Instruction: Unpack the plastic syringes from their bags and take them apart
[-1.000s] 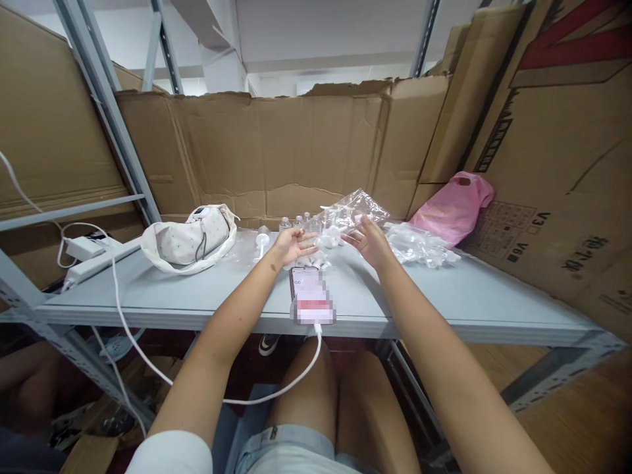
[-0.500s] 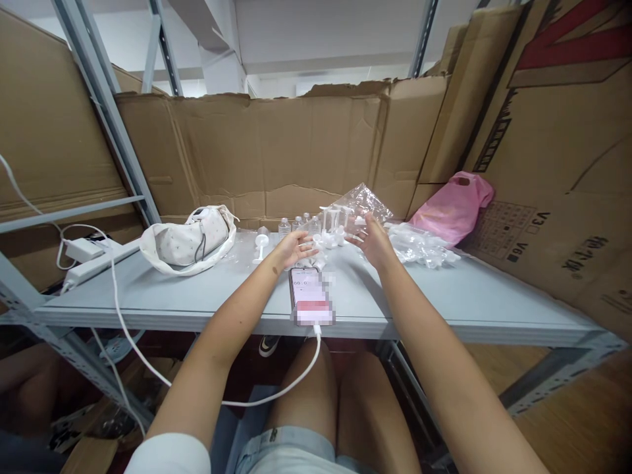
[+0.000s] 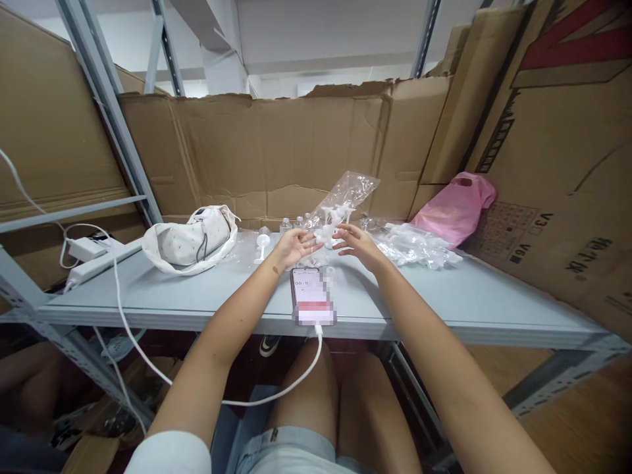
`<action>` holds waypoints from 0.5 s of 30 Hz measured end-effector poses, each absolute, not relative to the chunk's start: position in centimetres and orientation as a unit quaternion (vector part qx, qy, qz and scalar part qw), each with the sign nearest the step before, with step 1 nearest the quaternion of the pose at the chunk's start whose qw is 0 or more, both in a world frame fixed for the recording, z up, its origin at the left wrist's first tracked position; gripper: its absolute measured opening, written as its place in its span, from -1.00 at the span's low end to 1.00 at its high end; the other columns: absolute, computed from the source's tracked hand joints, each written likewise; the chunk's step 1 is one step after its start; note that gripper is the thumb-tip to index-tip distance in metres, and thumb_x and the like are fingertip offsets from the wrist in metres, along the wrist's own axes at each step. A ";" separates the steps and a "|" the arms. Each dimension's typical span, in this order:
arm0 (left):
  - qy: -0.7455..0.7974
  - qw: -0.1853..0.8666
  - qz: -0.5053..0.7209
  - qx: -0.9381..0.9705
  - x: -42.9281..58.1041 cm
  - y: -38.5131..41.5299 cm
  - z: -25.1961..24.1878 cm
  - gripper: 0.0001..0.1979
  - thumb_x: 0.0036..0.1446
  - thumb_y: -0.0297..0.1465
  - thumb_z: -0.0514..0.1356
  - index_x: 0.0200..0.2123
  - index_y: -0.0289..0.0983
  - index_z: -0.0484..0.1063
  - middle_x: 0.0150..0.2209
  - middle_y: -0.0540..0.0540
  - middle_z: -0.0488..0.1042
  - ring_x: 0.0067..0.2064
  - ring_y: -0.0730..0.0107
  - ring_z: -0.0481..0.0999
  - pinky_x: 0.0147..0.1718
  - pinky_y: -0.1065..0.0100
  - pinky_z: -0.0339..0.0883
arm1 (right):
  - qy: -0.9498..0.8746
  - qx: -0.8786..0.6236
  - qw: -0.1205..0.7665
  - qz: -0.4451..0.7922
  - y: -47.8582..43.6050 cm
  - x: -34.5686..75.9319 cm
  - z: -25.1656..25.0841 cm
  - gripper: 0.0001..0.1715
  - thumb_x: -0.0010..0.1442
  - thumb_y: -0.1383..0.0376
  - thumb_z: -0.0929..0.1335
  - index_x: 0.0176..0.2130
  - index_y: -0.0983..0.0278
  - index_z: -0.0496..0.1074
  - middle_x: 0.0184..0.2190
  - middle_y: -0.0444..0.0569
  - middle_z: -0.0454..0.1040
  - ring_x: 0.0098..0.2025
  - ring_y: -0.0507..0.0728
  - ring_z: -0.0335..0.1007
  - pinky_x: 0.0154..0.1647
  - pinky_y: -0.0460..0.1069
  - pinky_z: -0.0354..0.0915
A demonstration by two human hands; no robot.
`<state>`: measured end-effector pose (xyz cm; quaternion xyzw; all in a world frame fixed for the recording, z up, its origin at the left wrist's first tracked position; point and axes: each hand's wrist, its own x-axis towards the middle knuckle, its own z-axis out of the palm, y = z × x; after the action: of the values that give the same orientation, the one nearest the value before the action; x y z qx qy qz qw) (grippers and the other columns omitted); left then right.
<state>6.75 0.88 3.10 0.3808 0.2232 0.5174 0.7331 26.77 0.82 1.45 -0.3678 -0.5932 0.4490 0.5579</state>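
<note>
My right hand [image 3: 356, 245] holds a clear plastic bag [image 3: 348, 189] by its lower end and tips it up over the grey shelf table [image 3: 197, 296]. Small white pump parts [image 3: 328, 221] hang at the bag's mouth, right by the fingertips of my left hand [image 3: 295, 245]. That hand is open, palm up, with its fingers apart. Both hands are just behind a phone [image 3: 311, 294] that lies flat near the front edge on a white cable [image 3: 276, 388].
A white fabric pouch [image 3: 190, 240] lies at the left, with several small clear bottles [image 3: 286, 226] behind my left hand. A heap of clear bags [image 3: 415, 245] and a pink bag [image 3: 457, 205] sit at the right. Cardboard walls surround the table; a power strip [image 3: 93, 262] is far left.
My right hand has lifted the clear bag off the table and swung it left towards my left hand; white parts now show at its mouth. The left hand has barely moved.
</note>
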 end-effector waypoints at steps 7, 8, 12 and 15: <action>0.201 0.742 0.504 0.393 7.0 0.8 3.1 -0.90 0.06 -0.57 0.03 -0.35 -0.36 0.31 -0.37 -0.15 0.49 -0.24 0.35 0.56 -0.04 0.23 0.43 | -0.588 -0.321 0.545 0.504 1.0 26.5 1.2 -0.51 0.10 0.12 0.42 0.01 0.13 0.34 -0.03 -0.01 0.44 -0.22 0.13 0.53 -0.24 0.03 0.47; 0.201 0.740 0.505 0.397 7.0 0.8 3.0 -0.90 0.06 -0.57 0.03 -0.34 -0.36 0.32 -0.37 -0.15 0.49 -0.24 0.34 0.56 -0.04 0.22 0.43 | -0.585 -0.318 0.542 0.513 0.9 26.4 1.2 -0.53 0.10 0.13 0.41 0.01 0.14 0.34 -0.02 -0.01 0.43 -0.20 0.14 0.53 -0.23 0.04 0.48; 0.220 0.718 0.510 0.419 7.0 0.8 2.8 -0.79 0.01 -0.63 0.10 -0.24 -0.34 0.33 -0.35 -0.10 0.48 -0.21 0.36 0.56 0.05 0.17 0.37 | -0.586 -0.309 0.519 0.540 0.4 26.1 1.2 -0.59 0.15 0.18 0.39 0.00 0.16 0.34 -0.02 0.00 0.43 -0.18 0.14 0.53 -0.18 0.07 0.49; 0.212 0.699 0.497 0.469 7.0 0.5 2.7 -0.59 -0.06 -0.71 0.09 -0.12 -0.29 0.34 -0.29 -0.07 0.49 -0.20 0.42 0.55 0.10 0.17 0.32 | -0.568 -0.297 0.517 0.567 0.2 25.7 1.1 -0.56 0.15 0.19 0.39 0.02 0.16 0.31 -0.05 0.03 0.44 -0.20 0.16 0.54 -0.18 0.14 0.50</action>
<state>6.99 0.50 2.70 0.4693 0.2122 0.4967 0.6986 25.74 0.18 1.11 -0.2967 -0.5682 0.5669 0.5175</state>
